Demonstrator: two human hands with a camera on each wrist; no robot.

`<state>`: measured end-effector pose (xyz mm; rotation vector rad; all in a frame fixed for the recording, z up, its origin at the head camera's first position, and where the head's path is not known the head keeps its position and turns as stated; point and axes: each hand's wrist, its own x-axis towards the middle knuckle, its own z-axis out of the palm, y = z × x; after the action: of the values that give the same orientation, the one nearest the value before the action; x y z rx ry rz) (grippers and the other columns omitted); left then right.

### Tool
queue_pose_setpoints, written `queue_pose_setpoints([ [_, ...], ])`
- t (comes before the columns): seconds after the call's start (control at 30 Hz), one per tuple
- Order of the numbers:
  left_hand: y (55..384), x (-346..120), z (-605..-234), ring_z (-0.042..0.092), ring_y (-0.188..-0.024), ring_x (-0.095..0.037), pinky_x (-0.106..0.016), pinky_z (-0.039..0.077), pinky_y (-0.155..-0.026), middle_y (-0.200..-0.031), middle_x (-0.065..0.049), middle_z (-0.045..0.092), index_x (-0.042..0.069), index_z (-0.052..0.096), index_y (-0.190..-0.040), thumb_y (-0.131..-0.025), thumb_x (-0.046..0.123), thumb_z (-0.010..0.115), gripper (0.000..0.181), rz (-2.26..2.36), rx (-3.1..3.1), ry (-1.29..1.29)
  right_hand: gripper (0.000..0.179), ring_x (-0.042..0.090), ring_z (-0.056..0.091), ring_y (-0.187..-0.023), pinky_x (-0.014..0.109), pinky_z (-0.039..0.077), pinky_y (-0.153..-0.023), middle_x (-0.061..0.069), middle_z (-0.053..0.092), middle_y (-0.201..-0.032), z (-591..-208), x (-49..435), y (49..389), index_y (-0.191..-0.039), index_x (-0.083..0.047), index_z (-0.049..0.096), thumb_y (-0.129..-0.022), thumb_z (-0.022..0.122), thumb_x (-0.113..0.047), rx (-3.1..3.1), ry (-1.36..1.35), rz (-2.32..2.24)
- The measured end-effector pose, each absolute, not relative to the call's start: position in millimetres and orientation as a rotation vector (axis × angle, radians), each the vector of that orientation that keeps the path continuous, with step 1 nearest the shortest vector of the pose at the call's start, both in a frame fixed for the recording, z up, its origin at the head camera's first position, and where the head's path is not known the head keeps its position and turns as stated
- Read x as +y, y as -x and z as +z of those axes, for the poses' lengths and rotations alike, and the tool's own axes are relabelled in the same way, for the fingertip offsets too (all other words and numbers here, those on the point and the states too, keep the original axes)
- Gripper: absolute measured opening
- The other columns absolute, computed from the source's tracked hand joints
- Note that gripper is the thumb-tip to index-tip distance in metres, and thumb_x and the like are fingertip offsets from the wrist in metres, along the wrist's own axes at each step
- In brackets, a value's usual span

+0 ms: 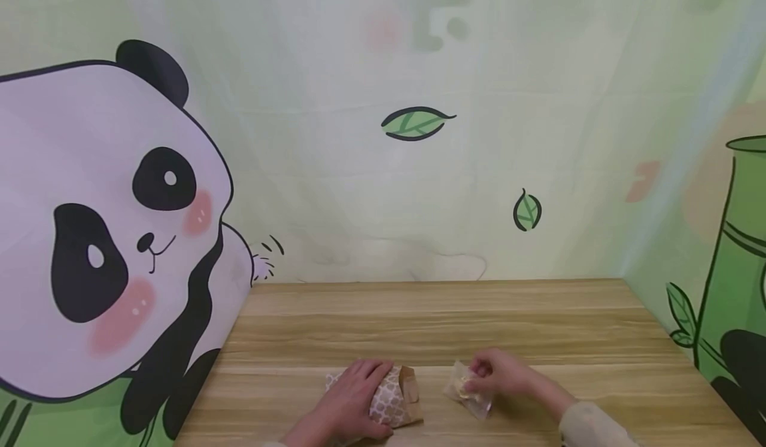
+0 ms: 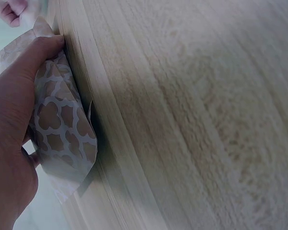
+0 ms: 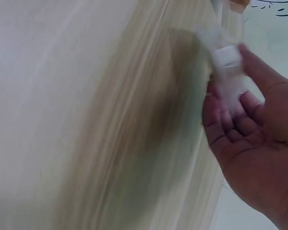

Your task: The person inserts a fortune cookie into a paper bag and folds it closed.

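A brown paper bag [image 1: 391, 399] with a white lattice pattern lies on the table, its opening turned to the right. My left hand [image 1: 354, 400] grips it across the middle, fingers over the far side and thumb on the near side; the left wrist view shows the patterned paper [image 2: 62, 120] under that hand. To the right of the bag, my right hand [image 1: 503, 377] pinches a small clear plastic packet [image 1: 469, 394] with something pale yellow inside. In the right wrist view the packet [image 3: 225, 60] is blurred, so its contents cannot be made out.
The wood-grain table [image 1: 431, 320] runs back to a printed cloth backdrop [image 1: 335, 187] with a panda on the left side. Cloth also closes off the right side, with a green bamboo stalk [image 1: 733, 267] printed on it.
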<state>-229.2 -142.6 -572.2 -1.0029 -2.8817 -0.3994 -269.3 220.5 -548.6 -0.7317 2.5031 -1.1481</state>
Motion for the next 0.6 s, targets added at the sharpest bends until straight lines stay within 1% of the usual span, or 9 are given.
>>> queue_pose_setpoints([
  [0.1,229,-142,-572,0.052,-0.136,-0.023,-0.045,0.046,-0.116,-0.149,-0.002,0.055,0.013,0.044,-0.159,-0.072,0.058,0.091,0.108,-0.404,-2.89,1.0,0.018,0.006,0.063,-0.078,0.023,0.053,-0.067,-0.003,0.071,-0.089,-549,214,268,-0.102,-0.005,0.075,-0.099,0.077,-0.023,2.492,0.754,-1.212],
  [0.17,229,-141,-571,0.052,-0.137,-0.024,-0.045,0.045,-0.117,-0.15,-0.002,0.054,0.013,0.044,-0.16,-0.072,0.058,0.091,0.109,-0.414,-2.897,0.998,0.019,0.005,0.064,-0.08,0.023,0.054,-0.069,-0.002,0.073,-0.092,-548,209,267,-0.106,-0.004,0.076,-0.101,0.074,-0.022,2.469,0.764,-1.263],
  [0.33,229,-139,-570,0.051,-0.137,-0.024,-0.045,0.046,-0.116,-0.15,-0.003,0.054,0.012,0.045,-0.159,-0.071,0.058,0.091,0.109,-0.434,-2.896,1.005,0.022,0.007,0.066,-0.085,0.023,0.055,-0.074,0.002,0.075,-0.098,-548,193,267,-0.111,0.0,0.077,-0.101,0.073,-0.019,2.399,0.778,-1.358],
  [0.6,227,-136,-571,0.053,-0.136,-0.024,-0.045,0.048,-0.114,-0.147,-0.005,0.056,0.009,0.047,-0.158,-0.07,0.059,0.091,0.11,-0.464,-2.835,1.039,0.016,0.007,0.066,-0.079,0.022,0.055,-0.069,0.003,0.074,-0.092,-549,168,267,-0.105,0.0,0.076,-0.099,0.075,-0.015,2.321,0.781,-1.429],
])
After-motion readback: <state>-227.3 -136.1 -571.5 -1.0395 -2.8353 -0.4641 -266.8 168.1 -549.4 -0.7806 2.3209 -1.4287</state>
